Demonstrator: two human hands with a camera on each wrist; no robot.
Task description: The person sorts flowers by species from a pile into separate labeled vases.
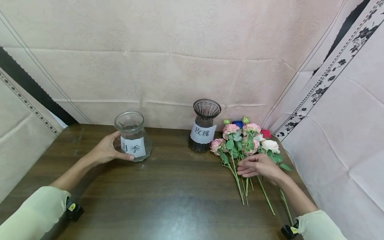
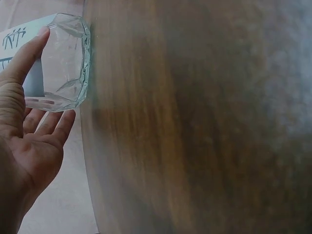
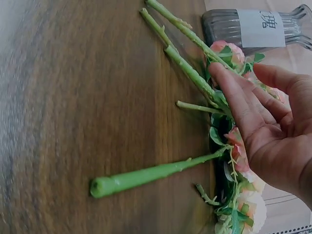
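The smooth, wood-grained table (image 1: pixel 150 206) stretched out in front of the vase (image 1: pixel 205 120). Right of the vase and nearer, the right hand (image 1: pixel 259 165) hung over knobbly green stems (image 1: pixel 238 178), fingers straight and thumb apart; whether it touched them, I could not tell. Their ruffled flowers (image 1: pixel 230 129), mostly pink and white, lay just right of the vase. Left of the vase, the left hand (image 1: pixel 106 150) gripped the clear, facet-based jar (image 1: pixel 133 133) between thumb and fingers, thumb on its paper label. The vase itself, smoky and ribbed, flared at the mouth; its dark walls hid any contents. Creased pale cloth (image 1: pixel 180 73) hung behind the vase.
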